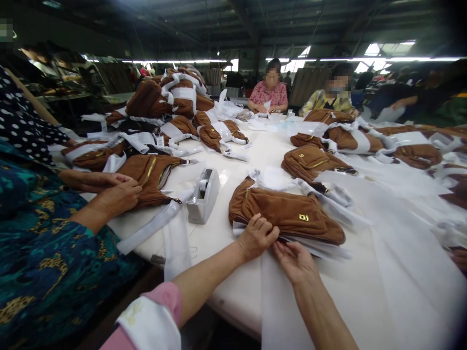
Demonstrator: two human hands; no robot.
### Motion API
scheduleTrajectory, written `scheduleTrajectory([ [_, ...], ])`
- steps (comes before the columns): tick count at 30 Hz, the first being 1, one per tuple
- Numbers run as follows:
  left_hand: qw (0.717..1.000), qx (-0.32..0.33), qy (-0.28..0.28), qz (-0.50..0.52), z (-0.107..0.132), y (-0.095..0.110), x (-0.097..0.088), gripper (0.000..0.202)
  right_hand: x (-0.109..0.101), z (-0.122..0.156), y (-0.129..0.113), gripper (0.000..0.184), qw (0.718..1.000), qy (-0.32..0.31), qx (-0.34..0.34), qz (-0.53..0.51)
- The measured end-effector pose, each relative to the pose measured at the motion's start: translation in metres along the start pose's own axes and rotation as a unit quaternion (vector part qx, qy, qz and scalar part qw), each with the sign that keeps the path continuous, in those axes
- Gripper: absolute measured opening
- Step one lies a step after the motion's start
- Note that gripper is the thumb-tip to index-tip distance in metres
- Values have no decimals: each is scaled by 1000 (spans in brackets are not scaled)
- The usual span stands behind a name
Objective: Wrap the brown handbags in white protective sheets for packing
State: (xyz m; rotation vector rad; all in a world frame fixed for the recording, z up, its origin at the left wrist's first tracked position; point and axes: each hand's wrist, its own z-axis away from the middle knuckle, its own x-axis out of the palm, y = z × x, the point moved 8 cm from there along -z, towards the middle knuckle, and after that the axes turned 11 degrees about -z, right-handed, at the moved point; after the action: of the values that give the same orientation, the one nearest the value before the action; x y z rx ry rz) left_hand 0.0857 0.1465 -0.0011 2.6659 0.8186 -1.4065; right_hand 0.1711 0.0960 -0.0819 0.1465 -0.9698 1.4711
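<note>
A brown corduroy bag (280,206) with a gold-coloured emblem lies on the white table in front of me. White wrapping runs along its strap, and a white sheet (321,250) sticks out beneath its lower edge. My left hand (257,237) is closed at the middle of that near edge, knuckles up. Beside it my right hand (296,262) is turned palm up, its fingers pinching the same edge from below. Whether the fingertips grip only the bag or the sheet too is hidden.
A tape dispenser (203,197) stands left of the bag. At the left, a co-worker's hands (116,194) work on another brown bag (149,177). More bags are heaped at the back left (171,97) and right (350,138). White sheets (408,243) cover the right side.
</note>
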Motion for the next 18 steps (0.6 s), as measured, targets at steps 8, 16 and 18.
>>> scheduleTrajectory([
  [8, 997, -11, 61, -54, 9, 11, -1, 27, -3, 2, -9, 37, 986, 163, 2, 21],
  [16, 991, 36, 81, -102, 2, -12, -1, 29, 7, 4, -15, 23, 984, 165, -65, -18],
  [18, 992, 66, 55, -93, 0, -12, 1, 31, 5, 3, -15, 22, 983, 168, -71, -24],
])
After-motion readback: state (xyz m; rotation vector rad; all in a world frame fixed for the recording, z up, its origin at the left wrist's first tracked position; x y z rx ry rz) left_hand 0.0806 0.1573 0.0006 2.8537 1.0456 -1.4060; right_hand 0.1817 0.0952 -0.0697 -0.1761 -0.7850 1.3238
